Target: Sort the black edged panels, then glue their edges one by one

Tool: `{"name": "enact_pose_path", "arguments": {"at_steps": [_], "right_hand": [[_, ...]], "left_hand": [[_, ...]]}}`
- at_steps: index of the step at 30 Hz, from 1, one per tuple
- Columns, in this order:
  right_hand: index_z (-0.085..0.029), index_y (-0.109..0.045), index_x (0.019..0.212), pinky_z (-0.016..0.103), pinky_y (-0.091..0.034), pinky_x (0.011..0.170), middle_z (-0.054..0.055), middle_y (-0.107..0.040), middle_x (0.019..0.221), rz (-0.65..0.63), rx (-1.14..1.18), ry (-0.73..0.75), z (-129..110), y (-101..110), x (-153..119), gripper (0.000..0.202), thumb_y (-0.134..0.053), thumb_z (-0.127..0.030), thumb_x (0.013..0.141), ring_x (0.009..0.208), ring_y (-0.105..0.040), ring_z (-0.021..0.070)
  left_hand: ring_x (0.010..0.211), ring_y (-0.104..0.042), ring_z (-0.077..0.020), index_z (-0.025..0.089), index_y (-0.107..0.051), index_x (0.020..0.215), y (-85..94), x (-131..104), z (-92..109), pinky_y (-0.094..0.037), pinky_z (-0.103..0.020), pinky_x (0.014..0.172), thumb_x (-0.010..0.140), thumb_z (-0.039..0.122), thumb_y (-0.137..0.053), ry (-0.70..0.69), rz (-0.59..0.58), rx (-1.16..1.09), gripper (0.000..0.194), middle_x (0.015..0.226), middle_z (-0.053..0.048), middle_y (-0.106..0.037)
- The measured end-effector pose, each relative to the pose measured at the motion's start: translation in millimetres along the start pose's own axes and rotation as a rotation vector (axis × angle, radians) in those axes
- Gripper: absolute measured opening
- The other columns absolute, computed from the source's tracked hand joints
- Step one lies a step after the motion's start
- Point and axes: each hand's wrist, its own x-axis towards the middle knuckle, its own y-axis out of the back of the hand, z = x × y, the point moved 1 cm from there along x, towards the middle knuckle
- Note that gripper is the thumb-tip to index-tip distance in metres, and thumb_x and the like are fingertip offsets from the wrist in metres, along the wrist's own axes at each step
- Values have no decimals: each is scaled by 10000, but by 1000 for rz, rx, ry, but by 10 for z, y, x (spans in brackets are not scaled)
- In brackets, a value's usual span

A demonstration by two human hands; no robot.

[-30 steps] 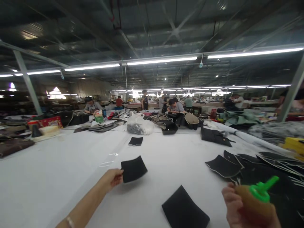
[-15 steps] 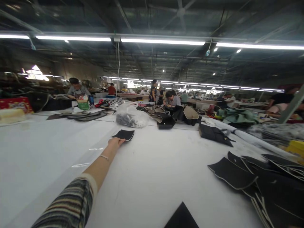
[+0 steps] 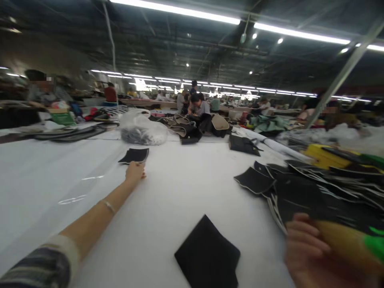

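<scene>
My left hand [image 3: 135, 173] reaches out to a small black piece with a pale edge [image 3: 136, 155], its fingers closed at the near edge; whether they grip it is hard to see. At the lower right, my right hand [image 3: 309, 250] is blurred, its fingers wrapped round a yellowish-brown object with a green end [image 3: 345, 240]. Between the hands, nearer to me, a black angular piece [image 3: 208, 254] lies flat on the white table [image 3: 180, 188]. A pile of black pieces with pale edges [image 3: 303, 192] lies beyond my right hand.
A clear plastic bag [image 3: 144, 128] sits beyond my left hand. Farther back are black and beige pieces [image 3: 220, 123] and a black folded item [image 3: 244, 144]. A yellow object [image 3: 327, 157] is at the right. Several people work in the background.
The view has tilted down and turned right. My right hand has come into view with the yellowish-brown object. My left hand stays by the small black piece.
</scene>
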Motion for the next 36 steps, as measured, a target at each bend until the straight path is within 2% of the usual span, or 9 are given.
{"name": "enact_pose_path", "arguments": {"at_steps": [3,6,9,14,21,23,26,29,36], "right_hand": [[-166,-542,1148,312,-585,595,37,-622,836,164,124,-30,-52,-198,-198,575,-670,-497,696,675,-615,149],[-184,-558,1100,408,-586,770,34,-653,895,202,141,38,-60,-298,-215,597,-616,-636,714,798,-652,178],[-195,-560,1075,488,-532,905,30,-668,941,186,193,41,-86,-283,-228,594,-582,-677,729,905,-655,198],[-201,-589,1027,427,-518,947,30,-675,942,201,188,-5,-187,-221,-479,564,-555,-693,754,931,-656,179],[-175,-663,985,436,-551,882,83,-696,922,198,-32,-82,-333,-195,-920,639,-564,-746,717,917,-676,227],[-176,-674,968,448,-558,867,96,-708,918,188,-78,-96,-273,-225,-990,614,-601,-725,705,924,-683,246],[-208,-679,971,476,-569,833,84,-722,935,195,-113,-139,-98,-323,-1080,525,-687,-648,684,920,-693,269],[-247,-671,974,482,-588,781,33,-726,968,199,-164,-172,68,-440,-1183,415,-775,-502,665,888,-701,267],[-184,-659,955,312,-608,667,37,-714,902,116,-451,-166,101,-513,-1449,408,-842,-328,620,800,-694,206]], "left_hand": [[794,-581,-174,189,-681,855,-264,-1103,23,-528,-321,775,629,321,-805,-168,-450,166,290,833,-15,-630],[1142,-513,-261,251,-520,1341,-384,-2311,77,-430,-427,1026,692,500,-715,-587,-987,568,722,1254,-82,-564],[1255,-416,-359,137,-421,1429,-401,-3001,107,-361,-521,1066,718,443,-634,-610,-936,972,803,1366,-176,-473],[1217,-477,-295,210,-516,1356,-96,-3115,81,-432,-454,983,740,117,-424,-725,-977,1145,630,1347,-132,-516],[1297,-446,-170,379,-638,1138,1275,-2848,-67,4,-505,1198,598,-49,-343,-679,-1158,1072,749,1363,54,-558],[1250,-492,-186,335,-670,1081,1458,-2849,7,-103,-505,1187,646,-35,-328,-603,-1099,1134,666,1323,24,-593],[1122,-567,-253,234,-597,1246,1369,-2997,107,-390,-446,1030,853,193,-363,-453,-854,1206,460,1197,-89,-645],[1114,-562,-302,140,-411,1413,1064,-3268,76,-446,-440,965,837,452,-478,-368,-724,1161,658,1268,-162,-549],[1133,-518,-347,131,-515,1264,899,-3556,-55,-498,-464,858,715,268,-520,-367,-671,1219,566,1268,-188,-445]]}}
